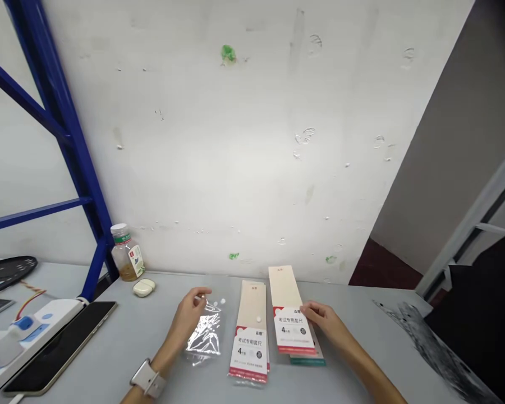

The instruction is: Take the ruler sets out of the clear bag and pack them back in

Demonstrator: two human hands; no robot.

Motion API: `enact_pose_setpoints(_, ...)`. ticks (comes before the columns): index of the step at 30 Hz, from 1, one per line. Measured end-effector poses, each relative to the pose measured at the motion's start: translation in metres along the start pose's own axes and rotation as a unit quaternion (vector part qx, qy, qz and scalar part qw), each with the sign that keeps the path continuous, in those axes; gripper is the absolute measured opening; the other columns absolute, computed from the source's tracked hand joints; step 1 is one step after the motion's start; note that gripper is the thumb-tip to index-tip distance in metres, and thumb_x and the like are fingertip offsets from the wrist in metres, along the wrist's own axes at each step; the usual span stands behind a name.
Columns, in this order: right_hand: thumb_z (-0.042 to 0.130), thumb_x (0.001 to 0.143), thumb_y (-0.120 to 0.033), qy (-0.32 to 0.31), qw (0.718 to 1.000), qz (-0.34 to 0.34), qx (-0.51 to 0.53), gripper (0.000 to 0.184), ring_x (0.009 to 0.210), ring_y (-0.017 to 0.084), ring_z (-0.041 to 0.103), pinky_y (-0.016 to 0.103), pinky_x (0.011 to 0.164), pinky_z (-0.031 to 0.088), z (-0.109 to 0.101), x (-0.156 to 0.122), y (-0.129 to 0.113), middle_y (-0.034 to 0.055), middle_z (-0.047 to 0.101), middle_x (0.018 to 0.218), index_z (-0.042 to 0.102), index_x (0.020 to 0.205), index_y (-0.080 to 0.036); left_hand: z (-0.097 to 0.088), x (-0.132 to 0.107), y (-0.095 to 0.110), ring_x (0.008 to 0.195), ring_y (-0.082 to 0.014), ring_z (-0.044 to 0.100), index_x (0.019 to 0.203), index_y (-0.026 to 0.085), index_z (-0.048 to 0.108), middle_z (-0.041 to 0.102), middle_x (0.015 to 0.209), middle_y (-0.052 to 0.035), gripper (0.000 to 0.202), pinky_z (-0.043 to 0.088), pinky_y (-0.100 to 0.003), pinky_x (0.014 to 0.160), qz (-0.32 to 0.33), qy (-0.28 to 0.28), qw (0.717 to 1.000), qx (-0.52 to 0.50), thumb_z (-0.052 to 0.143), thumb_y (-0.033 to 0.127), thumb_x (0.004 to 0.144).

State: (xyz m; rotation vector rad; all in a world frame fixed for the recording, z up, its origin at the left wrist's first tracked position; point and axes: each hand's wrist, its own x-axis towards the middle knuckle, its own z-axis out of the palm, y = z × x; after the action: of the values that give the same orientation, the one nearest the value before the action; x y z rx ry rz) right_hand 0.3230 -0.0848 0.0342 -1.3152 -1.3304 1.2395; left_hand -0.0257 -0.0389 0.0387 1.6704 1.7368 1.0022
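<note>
Showing cream pkt (285, 290), red/wht label (292, 330), R grip (323, 318) pinching its edge, can't tell L grip (191, 308)

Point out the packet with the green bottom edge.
The green-edged packet, mostly hidden beneath the top packet at the right hand; the others' bottom edges show red.

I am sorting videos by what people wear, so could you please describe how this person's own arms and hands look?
The left hand and right hand wear no gloves, and no sleeves show. The left wrist carries a watch with a squarish, pale case and a whitish strap. Nothing is worn on the right wrist.
</note>
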Motion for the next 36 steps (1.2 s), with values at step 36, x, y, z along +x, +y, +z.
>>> enact_pose_setpoints(36,0.057,0.088,-0.038,-0.039,0.906,-0.137,-0.400,0.034,0.125,0.026,0.049,0.044,0.107,0.037,0.019,-0.019,-0.005,0.0068,0.055,0.134,0.061,0.120,-0.030,0.022,-0.042,0.024,0.132,-0.0307,0.037,0.137,0.035,0.048,0.045,0.146,-0.0035,0.048,0.033,-0.050,0.109,0.317,-0.260,0.893,0.186,0.057,0.042,0.091)
